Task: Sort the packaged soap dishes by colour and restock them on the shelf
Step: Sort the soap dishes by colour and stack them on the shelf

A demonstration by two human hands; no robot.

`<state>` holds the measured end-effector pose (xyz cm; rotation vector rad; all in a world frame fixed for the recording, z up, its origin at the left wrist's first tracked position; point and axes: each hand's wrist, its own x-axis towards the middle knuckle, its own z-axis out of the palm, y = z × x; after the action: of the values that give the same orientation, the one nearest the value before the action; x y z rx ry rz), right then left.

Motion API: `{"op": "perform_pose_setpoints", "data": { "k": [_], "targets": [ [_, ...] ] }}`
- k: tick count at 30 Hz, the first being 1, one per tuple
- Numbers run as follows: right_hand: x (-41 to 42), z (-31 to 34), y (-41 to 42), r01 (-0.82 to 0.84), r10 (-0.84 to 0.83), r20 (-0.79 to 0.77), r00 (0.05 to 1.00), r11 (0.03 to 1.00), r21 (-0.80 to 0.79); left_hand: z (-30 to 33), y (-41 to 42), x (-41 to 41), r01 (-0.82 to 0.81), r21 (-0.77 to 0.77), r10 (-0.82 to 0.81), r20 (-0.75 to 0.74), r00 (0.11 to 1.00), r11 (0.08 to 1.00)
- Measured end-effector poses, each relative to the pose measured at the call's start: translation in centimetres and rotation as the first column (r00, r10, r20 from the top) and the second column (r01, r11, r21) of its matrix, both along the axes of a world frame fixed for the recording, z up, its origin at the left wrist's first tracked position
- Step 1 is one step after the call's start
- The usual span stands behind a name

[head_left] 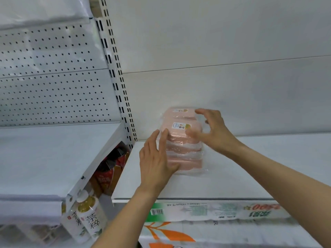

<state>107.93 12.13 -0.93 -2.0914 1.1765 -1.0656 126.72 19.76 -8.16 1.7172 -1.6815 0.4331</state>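
Pink soap dishes (182, 140), rounded-rectangle plastic, each in clear crinkly wrap, stand as a stack or row on the white shelf (250, 167), near its left end and close to the back panel (215, 51). Small white labels with a yellow patch show on the top two packs; print too small to read. Wrap glints and puckers at the edges, loose film sticking out at the bottom right corner.

My left hand (155, 163) lies flat against the stack's left side, fingers straight and together, pressing the film, thumb low at the front. My right hand (215, 129) comes in from the right, fingers spread and curved, tips on the top right of the stack, thumb across the front of a pack; a loose wide hold, blurred, so I cannot tell how firm.

Shelf surface is smooth, matte painted metal. Left of it a slotted white upright (118, 77), then a perforated panel (50, 77) and a second shelf (44, 154) tilted in this wide view. Below that, bottles (89, 215) with white caps and pale labels, and darker red-labelled bottles (107, 174) behind. Under my shelf, plastic-wrapped bulk packs (215, 212) with green and orange print and a barcode.
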Motion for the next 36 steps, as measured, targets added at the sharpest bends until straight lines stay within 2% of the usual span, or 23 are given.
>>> {"op": "perform_pose_setpoints", "data": {
  "k": [3,4,7,10,13,15,20,23,27,31,33,36],
  "targets": [
    [-0.8,-1.4,0.8,-0.129,0.030,-0.345,0.938,0.955,-0.267,0.0,0.2,-0.2,-0.025,-0.005,0.025,0.010,1.000,1.000],
    [-0.9,-1.8,0.5,-0.141,0.018,-0.378,0.926,0.943,-0.302,-0.1,0.2,-0.2,-0.033,-0.003,0.033,0.018,0.999,0.999],
    [-1.0,-1.8,-0.4,-0.152,0.075,-0.297,0.952,0.957,-0.246,-0.1,0.3,0.0,-0.056,-0.014,0.056,0.029,0.998,0.998],
    [-0.8,-1.8,-0.6,-0.178,0.089,-0.359,0.929,0.958,-0.224,0.2,0.2,0.0,-0.085,0.035,0.084,0.026,0.996,0.996],
    [-0.7,-1.4,0.5,-0.142,0.010,-0.482,0.876,0.960,-0.239,1.0,0.9,-0.2,-0.089,0.153,0.077,0.084,0.993,0.984],
    [-0.8,-1.3,2.2,-0.083,-0.113,-0.546,0.830,0.943,-0.322,1.7,1.9,0.0,-0.072,0.244,0.050,0.097,0.994,0.967],
    [-2.4,-4.1,9.2,-0.004,-0.237,-0.387,0.891,0.848,-0.530,1.8,8.0,-1.2,0.027,0.126,-0.041,0.108,0.993,0.992],
    [-4.1,-7.8,13.9,0.028,-0.242,-0.327,0.913,0.839,-0.544,-1.7,12.2,-2.4,0.156,0.134,-0.159,0.017,0.987,0.979],
    [-7.3,-15.5,18.8,0.025,-0.171,-0.344,0.923,0.920,-0.390,-8.4,17.3,-4.0,0.305,0.254,-0.249,-0.231,0.941,0.918],
    [-11.1,-24.6,22.6,0.066,-0.055,-0.460,0.886,0.998,0.008,-16.1,20.9,-5.1,0.405,0.481,-0.143,-0.492,0.859,0.778],
    [-12.5,-28.1,24.1,0.086,0.054,-0.572,0.819,0.973,0.215,-19.8,22.3,-5.6,0.430,0.581,-0.037,-0.565,0.824,0.691],
    [-13.4,-33.4,25.9,0.120,0.273,-0.664,0.696,0.868,0.482,-25.1,23.5,-6.8,0.442,0.727,0.133,-0.583,0.801,0.524]
  ]
}}
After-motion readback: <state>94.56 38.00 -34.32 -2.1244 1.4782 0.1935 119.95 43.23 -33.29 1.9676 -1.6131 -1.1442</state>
